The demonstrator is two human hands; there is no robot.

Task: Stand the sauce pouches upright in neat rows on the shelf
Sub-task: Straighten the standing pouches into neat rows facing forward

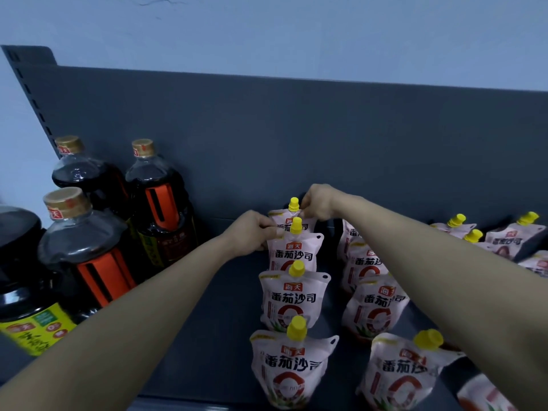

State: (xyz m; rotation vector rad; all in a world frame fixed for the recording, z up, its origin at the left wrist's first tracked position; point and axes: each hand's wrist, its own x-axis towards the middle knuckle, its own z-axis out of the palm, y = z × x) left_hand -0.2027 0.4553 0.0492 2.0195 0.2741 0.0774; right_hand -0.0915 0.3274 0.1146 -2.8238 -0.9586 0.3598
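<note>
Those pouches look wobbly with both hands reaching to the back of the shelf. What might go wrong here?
The right forearm crosses right over the second row of pouches, so pulling back carelessly might knock them over. The back pouch, pinched by the left hand and right hand, may slump forward onto the one in front once let go.

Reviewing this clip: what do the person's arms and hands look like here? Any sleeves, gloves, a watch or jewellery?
Both arms are bare along all of their visible length, with no sleeve edge in view. The left hand and the right hand wear no gloves. No watch, bracelet or ring shows on either wrist or on the visible fingers, and no markings or bandages can be seen. The picture is somewhat soft, so very small details could be missed.
</note>
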